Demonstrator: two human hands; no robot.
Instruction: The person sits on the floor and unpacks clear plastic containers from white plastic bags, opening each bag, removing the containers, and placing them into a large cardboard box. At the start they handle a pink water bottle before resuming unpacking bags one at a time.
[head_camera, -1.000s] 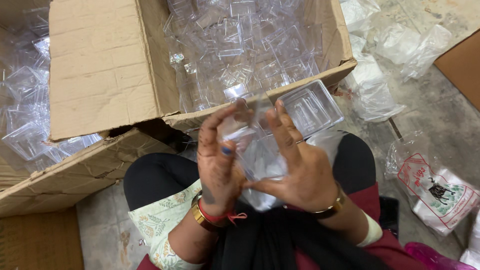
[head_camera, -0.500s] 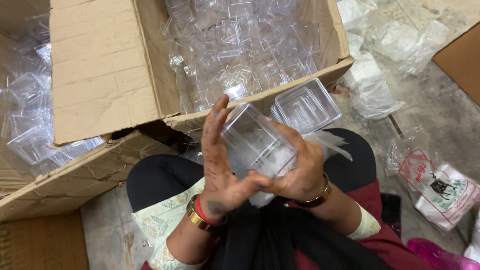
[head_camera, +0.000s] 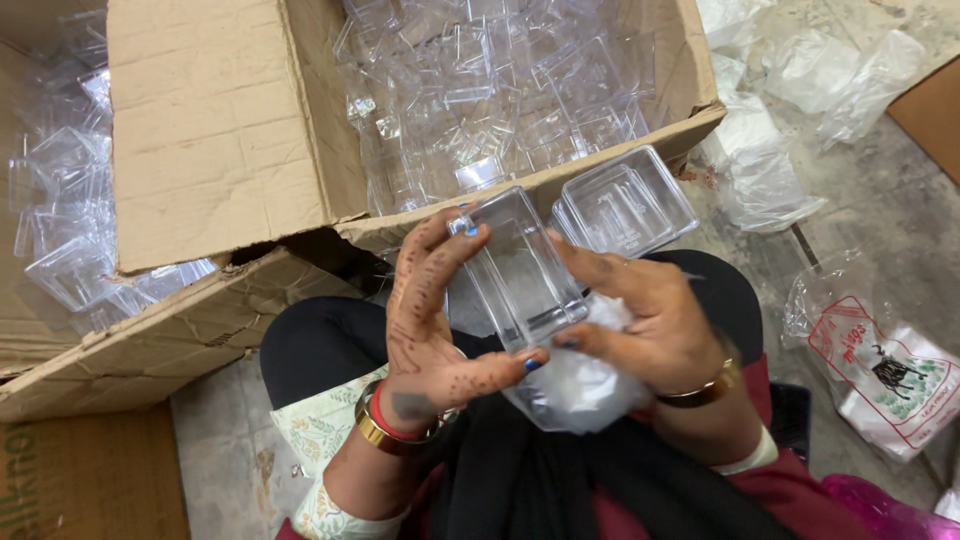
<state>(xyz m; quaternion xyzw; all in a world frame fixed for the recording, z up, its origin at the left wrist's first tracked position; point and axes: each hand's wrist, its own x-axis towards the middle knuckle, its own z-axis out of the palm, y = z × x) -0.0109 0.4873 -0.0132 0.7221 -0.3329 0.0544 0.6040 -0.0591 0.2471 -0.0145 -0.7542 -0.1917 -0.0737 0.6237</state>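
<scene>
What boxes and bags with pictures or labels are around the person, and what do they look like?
Big cardboard box: top middle, brown, open, full of clear plastic boxes.
Second cardboard box: left, brown, open, also holding clear plastic boxes.
Printed bag: right, on the floor, white plastic pouch with red border and a black animal picture.
Cardboard piece: bottom left, brown with green print at its edge.

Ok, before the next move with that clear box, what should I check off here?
1. Clear box held by both hands: ok, left hand and right hand grip it.
2. Box above the lap, apart from the carton: ok.
3. Box whole, no cracks: cannot tell.
4. Crumpled plastic bag under the right hand: ok.
5. Second clear tray behind the box, free of the hands: ok.
</scene>
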